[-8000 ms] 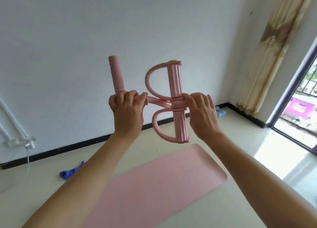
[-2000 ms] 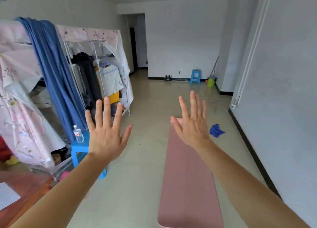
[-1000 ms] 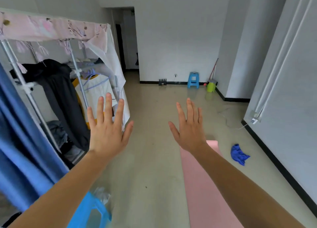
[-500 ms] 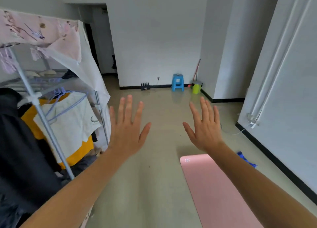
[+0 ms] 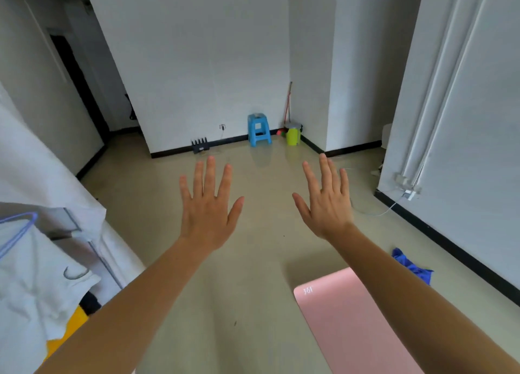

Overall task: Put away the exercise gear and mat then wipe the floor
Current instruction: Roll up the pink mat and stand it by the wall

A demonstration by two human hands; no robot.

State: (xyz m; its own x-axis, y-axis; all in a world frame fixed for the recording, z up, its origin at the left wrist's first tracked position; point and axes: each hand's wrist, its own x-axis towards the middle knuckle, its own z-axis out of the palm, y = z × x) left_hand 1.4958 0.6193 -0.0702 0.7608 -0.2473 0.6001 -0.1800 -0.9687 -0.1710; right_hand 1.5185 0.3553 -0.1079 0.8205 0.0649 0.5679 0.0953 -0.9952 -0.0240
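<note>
both hands raised, spread wide, holding nothing

the left hand [image 5: 206, 213] is lifted in front of the camera with its back to the viewer. its fingers [image 5: 209, 174] are straight and fanned apart, the thumb out to the right. it grasps nothing and touches nothing. the right hand [image 5: 326, 205] is up at about the same height, apart from the left. its fingers are straight and closer together, and the thumb angles toward the left. it too is released and free of any object. both forearms are bare and reach in from the bottom edge.

the pink mat [image 5: 351, 326] lies flat and unrolled on the floor [image 5: 253, 261]. its far end, with a rounded corner and small white lettering, shows below the right forearm, which crosses part of it in the view. neither hand is in contact with it. a crumpled blue cloth [image 5: 413, 266] lies on the floor to the right of the mat, near the black skirting of the right wall.

at the far wall stands a blue stool [image 5: 259, 130]. just to its right, in the corner, is a yellow-green bucket [image 5: 292, 136] with a thin red stick [image 5: 289, 101] leaning above it. a small black object [image 5: 199, 146] sits against the skirting left of the stool. at the left edge hang a white garment [image 5: 33, 283] and a pale blue hanger [image 5: 17, 233]. a dark doorway [image 5: 78, 86] opens at far left.
</note>
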